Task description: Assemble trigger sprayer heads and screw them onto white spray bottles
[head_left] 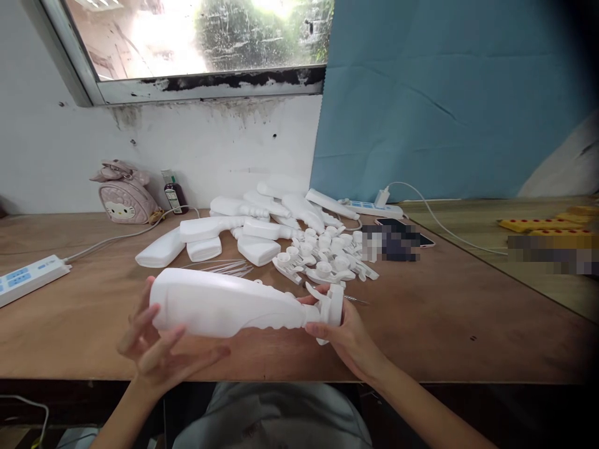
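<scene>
A white plastic spray bottle (pixel 219 302) lies sideways in the air above the table's front part, base to the left. Closed around its neck and the white trigger spray head (pixel 334 305) is my right hand (pixel 353 342), thumb on the near side. At the base, my left hand (pixel 156 358) is open with its fingers spread; some fingertips touch or nearly touch the bottle. Beyond are several white bottles (pixel 161 248) in a heap. Right of them lies a pile of white trigger heads (pixel 324 269). Thin tubes (pixel 238 268) rest behind the held bottle.
On the brown table (pixel 435 337) a power strip (pixel 32 279) lies left and another power strip (pixel 369 209) lies at the back. A pink bag (pixel 126 199) and a small dark bottle (pixel 174 193) stand by the wall. A phone (pixel 425 240) lies right, beside a blurred patch.
</scene>
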`<state>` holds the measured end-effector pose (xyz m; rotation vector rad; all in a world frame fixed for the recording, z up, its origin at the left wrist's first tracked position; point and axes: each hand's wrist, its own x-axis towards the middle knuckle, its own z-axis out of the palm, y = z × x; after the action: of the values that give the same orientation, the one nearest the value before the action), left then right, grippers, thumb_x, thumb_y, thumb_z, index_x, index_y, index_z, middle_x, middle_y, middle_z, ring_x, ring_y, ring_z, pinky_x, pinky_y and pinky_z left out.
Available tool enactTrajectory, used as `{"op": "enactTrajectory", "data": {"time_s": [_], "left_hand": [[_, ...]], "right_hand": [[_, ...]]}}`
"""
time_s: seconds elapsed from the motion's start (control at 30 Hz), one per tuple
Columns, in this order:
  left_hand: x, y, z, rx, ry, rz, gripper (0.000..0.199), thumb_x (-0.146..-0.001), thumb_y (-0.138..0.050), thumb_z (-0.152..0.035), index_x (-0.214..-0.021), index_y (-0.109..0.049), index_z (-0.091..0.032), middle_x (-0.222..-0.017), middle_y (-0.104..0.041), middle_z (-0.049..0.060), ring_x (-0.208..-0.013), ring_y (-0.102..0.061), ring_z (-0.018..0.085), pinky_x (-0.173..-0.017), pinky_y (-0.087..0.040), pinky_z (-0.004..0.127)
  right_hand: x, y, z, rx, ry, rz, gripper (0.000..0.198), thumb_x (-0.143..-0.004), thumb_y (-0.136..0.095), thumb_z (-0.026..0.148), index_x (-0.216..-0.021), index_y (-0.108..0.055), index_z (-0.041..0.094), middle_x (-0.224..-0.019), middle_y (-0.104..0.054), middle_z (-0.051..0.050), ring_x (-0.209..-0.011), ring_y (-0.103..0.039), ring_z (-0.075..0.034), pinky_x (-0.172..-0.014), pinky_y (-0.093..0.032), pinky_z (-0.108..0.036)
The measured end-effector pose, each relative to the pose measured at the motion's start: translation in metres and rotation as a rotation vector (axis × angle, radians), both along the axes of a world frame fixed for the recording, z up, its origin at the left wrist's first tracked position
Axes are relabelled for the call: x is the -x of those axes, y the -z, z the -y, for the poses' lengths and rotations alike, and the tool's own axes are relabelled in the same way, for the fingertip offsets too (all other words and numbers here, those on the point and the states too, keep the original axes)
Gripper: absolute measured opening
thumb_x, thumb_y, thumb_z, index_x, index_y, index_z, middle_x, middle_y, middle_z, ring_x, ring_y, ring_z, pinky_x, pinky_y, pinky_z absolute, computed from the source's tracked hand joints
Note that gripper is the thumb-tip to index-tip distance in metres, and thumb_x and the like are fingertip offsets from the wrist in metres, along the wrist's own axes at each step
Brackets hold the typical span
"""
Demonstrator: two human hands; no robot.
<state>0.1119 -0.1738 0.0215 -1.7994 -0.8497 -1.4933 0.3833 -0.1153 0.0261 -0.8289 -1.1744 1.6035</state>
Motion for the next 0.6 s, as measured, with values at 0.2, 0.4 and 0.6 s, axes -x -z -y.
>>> {"op": "enactTrajectory", "data": {"time_s": [0.2, 0.4, 0.6], "left_hand": [[-0.026, -0.019, 0.006, 0.467, 0.428, 1.022, 0.051, -0.072, -0.059, -0.048, -0.117, -0.054, -0.025, -0.132, -0.046, 0.004, -0.129, -0.034, 0.026, -0.111, -0.023, 0.038], [-0.020, -0.023, 0.010, 0.652, 0.291, 1.312, 0.014, -0.075, -0.063, -0.032, -0.081, -0.066, -0.020, -0.105, -0.066, 0.003, -0.116, -0.049, 0.022, -0.108, -0.029, 0.035], [-0.012, -0.029, 0.007, 0.680, 0.293, 1.401, 0.036, -0.063, -0.073, -0.017, -0.096, -0.061, -0.023, -0.113, -0.062, 0.001, -0.109, -0.055, 0.015, -0.081, -0.049, 0.015]], "right_hand": [[-0.004, 0.006, 0.003, -0.397, 0.026, 0.191, 0.037, -0.063, -0.074, 0.024, -0.091, -0.050, 0.019, -0.098, -0.068, -0.008, -0.091, -0.064, -0.022, -0.075, -0.052, -0.030], [-0.005, 0.009, 0.006, -1.038, -0.002, 0.273, 0.031, -0.072, -0.062, 0.005, -0.094, -0.048, 0.022, -0.103, -0.066, -0.008, -0.096, -0.063, -0.020, -0.082, -0.052, -0.034], [-0.006, -0.003, 0.005, -1.355, -0.023, 0.241, 0.023, -0.080, -0.056, 0.008, -0.099, -0.048, 0.017, -0.103, -0.065, -0.015, -0.102, -0.060, -0.022, -0.080, -0.054, -0.038]]}}
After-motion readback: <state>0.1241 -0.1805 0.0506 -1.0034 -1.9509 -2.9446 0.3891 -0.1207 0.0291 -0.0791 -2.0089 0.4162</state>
